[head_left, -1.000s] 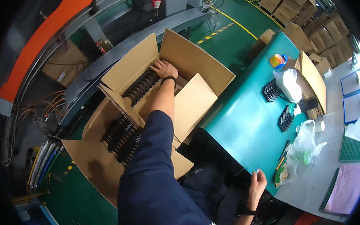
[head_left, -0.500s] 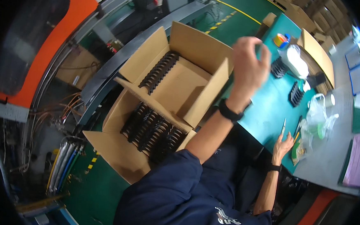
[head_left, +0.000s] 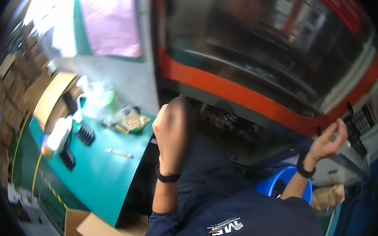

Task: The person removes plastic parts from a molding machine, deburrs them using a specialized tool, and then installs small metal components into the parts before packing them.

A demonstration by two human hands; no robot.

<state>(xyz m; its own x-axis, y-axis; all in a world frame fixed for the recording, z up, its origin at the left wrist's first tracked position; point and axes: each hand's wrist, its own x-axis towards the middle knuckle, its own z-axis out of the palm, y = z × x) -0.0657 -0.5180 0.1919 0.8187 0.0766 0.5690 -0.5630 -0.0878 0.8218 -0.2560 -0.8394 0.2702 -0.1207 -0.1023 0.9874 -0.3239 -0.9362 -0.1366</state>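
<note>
In the middle of the picture my left hand [head_left: 171,127] is raised beside the near edge of the green table, with a dark wristband on the wrist. It is smeared by motion, so its fingers and anything in them are unclear. Far to the right, my right hand [head_left: 329,141] is held up before the orange-framed machine [head_left: 242,95], near a dark keypad [head_left: 361,124]. Its fingers are apart and nothing shows in them. A slim pen-like tool [head_left: 119,153] lies on the green table [head_left: 103,182], apart from both hands.
Dark ribbed parts [head_left: 85,134], a white bottle [head_left: 59,134], clear plastic bags [head_left: 99,99] and cardboard sheets [head_left: 53,101] are on the table. A blue bin [head_left: 308,190] stands below my right arm. An open carton [head_left: 108,230] is at the lower edge.
My view has swung right from the cartons to the orange-framed machine. My right hand has left the slim tool on the table and risen toward the machine. My left hand remains raised.
</note>
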